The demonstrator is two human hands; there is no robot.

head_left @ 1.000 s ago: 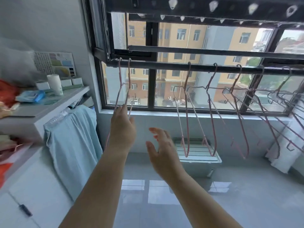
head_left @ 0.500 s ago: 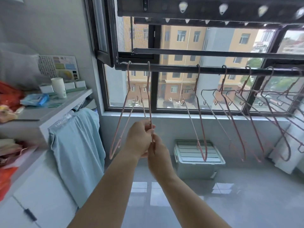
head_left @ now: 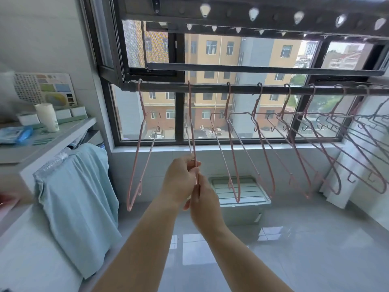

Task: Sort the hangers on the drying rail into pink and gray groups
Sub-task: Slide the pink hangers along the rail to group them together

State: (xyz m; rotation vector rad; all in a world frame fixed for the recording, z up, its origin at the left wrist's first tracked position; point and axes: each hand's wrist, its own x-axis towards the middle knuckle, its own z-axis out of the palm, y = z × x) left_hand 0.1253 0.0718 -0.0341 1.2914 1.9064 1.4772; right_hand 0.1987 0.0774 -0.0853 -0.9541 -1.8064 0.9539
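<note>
Hanging from the rail (head_left: 210, 88), pink hanger (head_left: 191, 123) pinched by both hands.

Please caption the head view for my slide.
Left hand and right hand hold a pink wire hanger on the dark metal drying rail.

Of the person only two hands and two forearms show. The left hand (head_left: 181, 180) and the right hand (head_left: 207, 205) are bare, uncovered from the fingers (head_left: 190, 163) back over the knuckles and wrists. Behind the fingers each wrist runs into a bare forearm. The left forearm (head_left: 143, 245) and the right forearm (head_left: 248, 264) are smooth and rounded, and both widen away from the fingers until the lower edge of the view cuts them off. The fingernails cannot be made out.
</note>
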